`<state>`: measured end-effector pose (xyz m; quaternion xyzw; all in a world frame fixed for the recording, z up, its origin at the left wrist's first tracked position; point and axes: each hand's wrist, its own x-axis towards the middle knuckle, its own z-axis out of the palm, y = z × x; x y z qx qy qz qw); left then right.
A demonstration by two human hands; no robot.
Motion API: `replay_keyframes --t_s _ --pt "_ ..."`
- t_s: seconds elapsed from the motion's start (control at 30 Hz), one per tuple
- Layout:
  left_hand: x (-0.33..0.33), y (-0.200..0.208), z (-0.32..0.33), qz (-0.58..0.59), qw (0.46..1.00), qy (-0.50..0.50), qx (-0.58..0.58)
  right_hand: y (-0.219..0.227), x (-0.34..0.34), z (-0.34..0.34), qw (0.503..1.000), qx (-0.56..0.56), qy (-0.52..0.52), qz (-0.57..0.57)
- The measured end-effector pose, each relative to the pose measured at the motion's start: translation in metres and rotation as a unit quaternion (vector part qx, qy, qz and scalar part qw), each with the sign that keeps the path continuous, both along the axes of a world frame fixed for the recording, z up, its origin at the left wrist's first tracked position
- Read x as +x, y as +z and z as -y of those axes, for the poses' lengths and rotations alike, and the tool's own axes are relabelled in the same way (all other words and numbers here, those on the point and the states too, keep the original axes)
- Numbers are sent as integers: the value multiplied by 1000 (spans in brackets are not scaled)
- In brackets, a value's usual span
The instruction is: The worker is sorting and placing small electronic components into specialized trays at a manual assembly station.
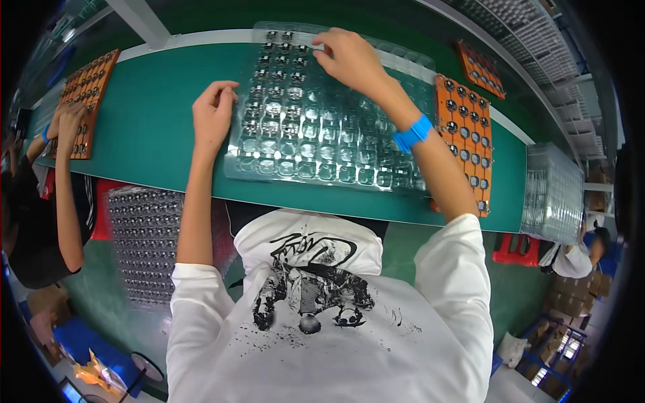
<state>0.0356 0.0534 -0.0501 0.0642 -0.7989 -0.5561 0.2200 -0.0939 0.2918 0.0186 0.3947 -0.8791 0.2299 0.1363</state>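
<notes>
In the foreground, at lower centre of the frame, is a white shirt [302, 373]. Beyond it, at upper centre, a clear pocketed tray [346, 153] lies on a green work surface [161, 101], its long axis running left to right; small metallic parts [277, 75] occupy columns in its left portion. To the tray's right, just beside it, lies an orange board [478, 171], lengthwise near to far. The hands are apart. The left hand [213, 114] is just outside the tray's left edge, fingers curled toward the thumb; whether it grips anything cannot be told. The right hand [346, 60], above the tray's far side, is nearer the parts: its bent fingers point left beside the rightmost filled column, the forearm slanting from lower right; any held item is indiscernible. Farthest, at upper right, lies a second orange panel [480, 70].
</notes>
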Motion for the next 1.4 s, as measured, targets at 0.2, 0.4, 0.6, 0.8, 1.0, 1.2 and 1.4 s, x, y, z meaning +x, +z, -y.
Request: replay_keyframes --t_s 0.2,0.4,0.6,0.8,1.0,1.2,1.4 --pt "0 6 -4 6 999 -5 42 -13 -40 41 991 128 -29 10" --pt "-1 5 0 2 1000 1 -8 -9 -16 36 993 80 5 -90" --pt "-3 4 -2 9 1000 -3 -8 -19 2 31 994 85 -23 -70" --pt "-4 0 0 1 999 -20 -27 -28 3 39 993 109 -35 -41" --pt "-2 -3 2 0 999 -15 -29 11 15 2 992 -12 11 -121" --pt "0 -1 2 5 1000 -12 -24 84 40 -175 979 -92 -69 -169" --pt "-5 -7 5 -18 999 -14 -38 23 68 -278 978 57 -193 -58"
